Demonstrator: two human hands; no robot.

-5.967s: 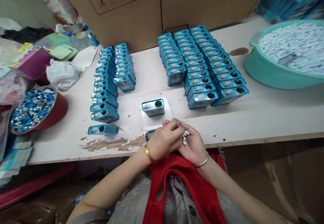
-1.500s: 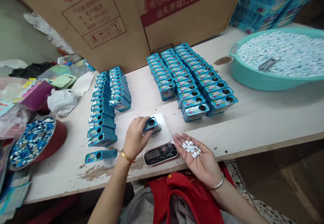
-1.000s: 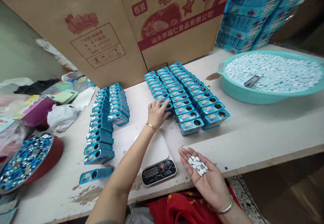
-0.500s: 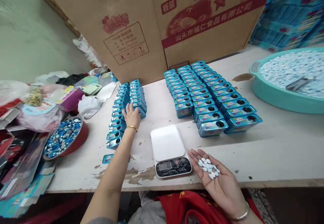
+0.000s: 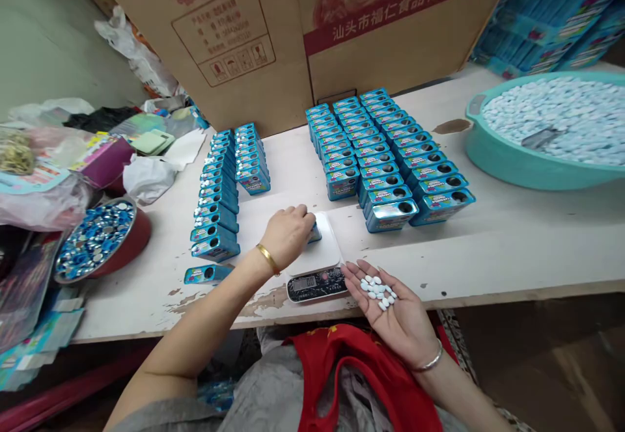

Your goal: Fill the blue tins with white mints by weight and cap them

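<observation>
Left hand (image 5: 287,238) has its grip closed on a tin (image 5: 315,233) over the scale (image 5: 326,251); contact unclear. Right hand (image 5: 407,328) is open, palm up, bearing pellets (image 5: 378,291). Positioning appears underway; release calls for a level, supported tin.

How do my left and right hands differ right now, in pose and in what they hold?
The left hand is back-up over the scale, fingers closed on a blue tin; the right hand is palm-up, open under loose white tablets. The left hand has a gold bangle at its wrist, the right hand a silver bracelet. Both are ungloved.
</observation>
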